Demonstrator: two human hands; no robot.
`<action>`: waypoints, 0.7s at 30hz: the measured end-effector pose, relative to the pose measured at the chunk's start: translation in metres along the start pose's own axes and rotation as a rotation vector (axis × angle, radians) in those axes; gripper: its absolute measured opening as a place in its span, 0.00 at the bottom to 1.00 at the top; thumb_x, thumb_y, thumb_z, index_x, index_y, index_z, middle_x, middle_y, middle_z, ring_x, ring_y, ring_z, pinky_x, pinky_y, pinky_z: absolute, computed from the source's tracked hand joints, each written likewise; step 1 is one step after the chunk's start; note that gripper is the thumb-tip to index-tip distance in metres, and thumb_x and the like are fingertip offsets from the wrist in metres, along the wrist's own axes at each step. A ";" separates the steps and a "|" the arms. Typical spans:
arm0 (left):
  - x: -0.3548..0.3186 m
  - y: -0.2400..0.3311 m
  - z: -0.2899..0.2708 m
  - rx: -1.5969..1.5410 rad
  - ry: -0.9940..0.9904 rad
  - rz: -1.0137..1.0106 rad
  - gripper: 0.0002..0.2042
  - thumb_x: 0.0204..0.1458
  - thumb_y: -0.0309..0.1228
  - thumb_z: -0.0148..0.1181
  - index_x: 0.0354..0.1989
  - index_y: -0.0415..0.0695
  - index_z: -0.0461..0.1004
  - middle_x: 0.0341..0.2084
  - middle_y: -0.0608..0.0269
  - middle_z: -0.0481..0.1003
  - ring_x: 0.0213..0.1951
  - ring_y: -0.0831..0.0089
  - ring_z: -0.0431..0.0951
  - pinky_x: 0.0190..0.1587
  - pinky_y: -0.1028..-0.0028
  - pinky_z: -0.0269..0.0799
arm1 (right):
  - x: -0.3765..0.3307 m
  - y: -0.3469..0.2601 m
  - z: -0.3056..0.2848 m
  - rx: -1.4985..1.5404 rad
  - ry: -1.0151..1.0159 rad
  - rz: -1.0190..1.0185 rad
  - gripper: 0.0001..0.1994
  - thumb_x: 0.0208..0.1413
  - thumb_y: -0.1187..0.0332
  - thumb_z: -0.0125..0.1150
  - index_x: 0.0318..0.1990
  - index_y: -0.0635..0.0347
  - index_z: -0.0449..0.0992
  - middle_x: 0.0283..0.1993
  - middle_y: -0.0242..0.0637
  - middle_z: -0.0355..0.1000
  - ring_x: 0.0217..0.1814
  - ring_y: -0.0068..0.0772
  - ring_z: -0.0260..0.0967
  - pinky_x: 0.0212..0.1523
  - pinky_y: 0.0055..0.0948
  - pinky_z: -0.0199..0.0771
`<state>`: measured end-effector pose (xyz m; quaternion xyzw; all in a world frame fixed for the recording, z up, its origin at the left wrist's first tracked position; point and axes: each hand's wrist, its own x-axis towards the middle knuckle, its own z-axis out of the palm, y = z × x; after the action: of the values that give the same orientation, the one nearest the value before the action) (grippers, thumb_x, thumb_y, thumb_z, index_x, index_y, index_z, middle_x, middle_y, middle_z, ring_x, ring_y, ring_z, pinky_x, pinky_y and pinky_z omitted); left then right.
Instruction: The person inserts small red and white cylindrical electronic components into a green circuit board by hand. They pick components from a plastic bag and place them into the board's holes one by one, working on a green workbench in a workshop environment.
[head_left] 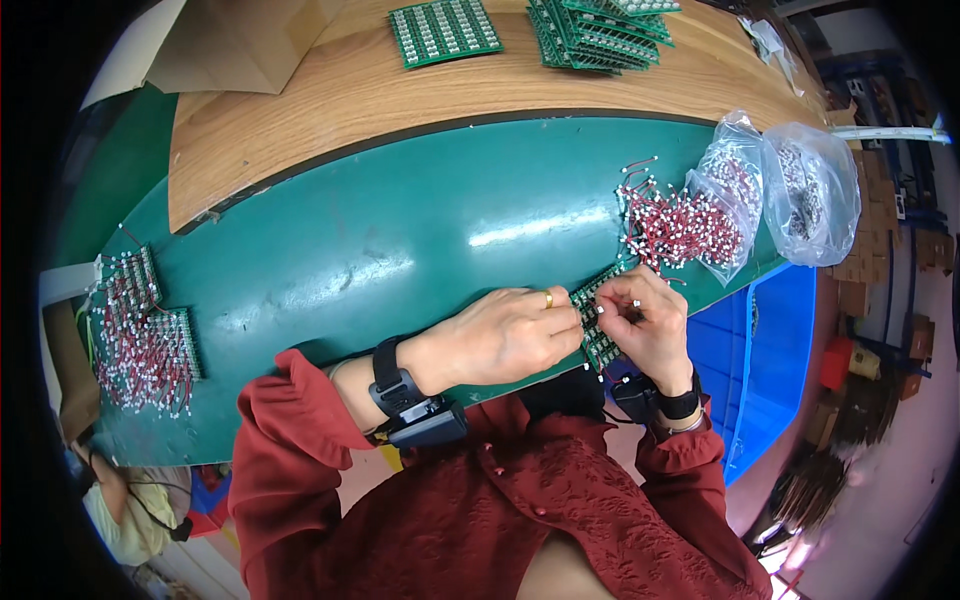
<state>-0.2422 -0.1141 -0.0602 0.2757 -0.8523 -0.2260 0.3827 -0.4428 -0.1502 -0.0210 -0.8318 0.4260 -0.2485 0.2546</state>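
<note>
head view, inspected remotely: i find both hands at the near right edge of the green worktop (400, 240), working on a narrow green circuit board (598, 320) that lies across that edge, just below a loose heap of red-wired connectors (675, 225).

step in hand, by my judgement: seating a wired connector into the board. the left hand (510, 335) lies knuckles-up, fingers curled over the board's near side and steadying it; it is closed on the board. the right hand (650, 325) is bent at the wrist, thumb and forefinger pinched narrow on something small at the board's face (too small for me to tell whether it is a connector or a wire).

next move, as i judge it, calls for a straight press with the board kept from sliding off the edge.

also noted: two clear bags (790, 190) of parts beside the heap, finished wired boards (145, 335) at far left, bare board stacks (590, 30) on the wooden shelf (330, 100), a blue bin (770, 350) below.
</note>
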 end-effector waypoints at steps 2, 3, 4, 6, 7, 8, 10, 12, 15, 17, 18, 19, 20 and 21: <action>0.000 -0.001 0.001 -0.036 0.014 -0.010 0.10 0.39 0.22 0.60 0.33 0.39 0.75 0.32 0.62 0.74 0.36 0.68 0.74 0.34 0.72 0.75 | 0.001 -0.002 -0.001 -0.003 -0.015 0.015 0.08 0.40 0.83 0.62 0.29 0.62 0.74 0.25 0.33 0.68 0.20 0.25 0.69 0.20 0.23 0.67; 0.000 -0.002 0.002 -0.070 0.030 -0.020 0.10 0.39 0.21 0.60 0.34 0.39 0.75 0.32 0.61 0.74 0.35 0.67 0.74 0.34 0.72 0.75 | 0.001 -0.002 -0.001 -0.005 -0.022 0.025 0.08 0.40 0.83 0.62 0.29 0.62 0.74 0.25 0.33 0.68 0.20 0.26 0.69 0.21 0.23 0.68; 0.000 -0.003 0.002 -0.103 0.046 -0.029 0.10 0.40 0.20 0.60 0.34 0.39 0.75 0.32 0.61 0.74 0.35 0.67 0.74 0.34 0.71 0.75 | 0.001 -0.003 -0.001 -0.007 -0.030 0.035 0.08 0.40 0.83 0.62 0.29 0.62 0.74 0.25 0.33 0.68 0.20 0.26 0.69 0.21 0.23 0.68; 0.001 0.001 0.003 -0.212 0.140 -0.161 0.11 0.41 0.19 0.61 0.36 0.39 0.75 0.32 0.60 0.73 0.34 0.66 0.74 0.34 0.71 0.74 | 0.003 -0.004 0.000 0.001 -0.040 0.063 0.07 0.40 0.82 0.62 0.29 0.62 0.74 0.25 0.33 0.68 0.20 0.26 0.70 0.21 0.24 0.68; 0.003 0.003 0.003 -0.266 0.186 -0.227 0.12 0.42 0.18 0.61 0.37 0.39 0.75 0.33 0.60 0.73 0.34 0.65 0.74 0.34 0.72 0.74 | 0.003 -0.004 0.001 0.005 -0.045 0.077 0.07 0.41 0.81 0.62 0.29 0.62 0.74 0.25 0.33 0.68 0.21 0.27 0.70 0.21 0.24 0.68; 0.006 0.005 0.000 -0.352 0.187 -0.341 0.12 0.42 0.18 0.61 0.38 0.39 0.74 0.33 0.60 0.73 0.34 0.65 0.74 0.35 0.72 0.73 | 0.004 -0.006 0.001 0.004 -0.055 0.087 0.07 0.41 0.81 0.62 0.29 0.62 0.74 0.25 0.34 0.69 0.21 0.28 0.71 0.22 0.25 0.69; 0.014 0.010 -0.010 -0.523 0.187 -0.568 0.12 0.43 0.19 0.61 0.39 0.39 0.74 0.33 0.59 0.72 0.34 0.65 0.75 0.35 0.73 0.73 | 0.005 -0.008 0.000 0.002 -0.074 0.108 0.07 0.41 0.80 0.62 0.29 0.61 0.74 0.26 0.34 0.69 0.22 0.30 0.72 0.23 0.26 0.70; 0.014 0.009 -0.011 -0.517 0.139 -0.513 0.10 0.42 0.19 0.61 0.35 0.40 0.74 0.33 0.59 0.70 0.34 0.66 0.75 0.35 0.73 0.72 | 0.007 -0.010 -0.001 -0.007 -0.107 0.107 0.06 0.41 0.79 0.62 0.29 0.61 0.73 0.26 0.36 0.69 0.23 0.34 0.72 0.23 0.29 0.70; 0.006 0.004 -0.001 -0.385 0.130 -0.328 0.07 0.42 0.20 0.61 0.31 0.41 0.73 0.31 0.60 0.70 0.32 0.64 0.75 0.33 0.70 0.73 | 0.010 -0.011 -0.002 -0.103 -0.144 0.023 0.06 0.41 0.78 0.62 0.28 0.61 0.72 0.27 0.37 0.68 0.23 0.40 0.71 0.24 0.34 0.71; 0.004 0.003 0.000 -0.290 0.122 -0.294 0.06 0.42 0.20 0.60 0.30 0.41 0.73 0.31 0.60 0.70 0.32 0.63 0.75 0.33 0.70 0.73 | 0.011 -0.015 0.000 -0.231 -0.156 -0.064 0.06 0.42 0.76 0.60 0.29 0.60 0.70 0.28 0.39 0.66 0.23 0.45 0.69 0.24 0.37 0.71; 0.004 0.003 0.001 -0.244 0.117 -0.270 0.06 0.42 0.20 0.60 0.30 0.41 0.73 0.31 0.60 0.71 0.31 0.62 0.75 0.33 0.69 0.73 | 0.011 -0.016 0.000 -0.317 -0.190 -0.113 0.05 0.43 0.76 0.58 0.29 0.62 0.68 0.29 0.41 0.65 0.24 0.44 0.70 0.24 0.37 0.72; 0.004 0.004 0.003 -0.202 0.147 -0.240 0.05 0.41 0.19 0.60 0.27 0.41 0.72 0.30 0.60 0.70 0.30 0.62 0.75 0.32 0.69 0.73 | 0.013 -0.021 -0.001 -0.374 -0.260 -0.108 0.05 0.44 0.76 0.57 0.29 0.63 0.68 0.29 0.42 0.65 0.25 0.44 0.71 0.24 0.36 0.72; 0.003 0.004 0.003 -0.178 0.139 -0.226 0.05 0.40 0.20 0.60 0.27 0.40 0.71 0.29 0.60 0.69 0.30 0.61 0.74 0.32 0.68 0.73 | 0.017 -0.028 -0.003 -0.429 -0.332 -0.100 0.05 0.44 0.76 0.55 0.29 0.63 0.67 0.29 0.43 0.65 0.26 0.44 0.71 0.24 0.36 0.72; 0.004 0.004 0.001 -0.153 0.129 -0.209 0.06 0.40 0.20 0.60 0.27 0.40 0.71 0.29 0.60 0.69 0.30 0.61 0.73 0.33 0.67 0.72 | 0.021 -0.032 -0.005 -0.452 -0.356 -0.127 0.04 0.43 0.77 0.55 0.28 0.64 0.66 0.28 0.44 0.66 0.26 0.42 0.72 0.24 0.36 0.73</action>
<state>-0.2465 -0.1134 -0.0569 0.3471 -0.7727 -0.3107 0.4311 -0.4158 -0.1527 0.0073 -0.9230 0.3663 -0.0127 0.1175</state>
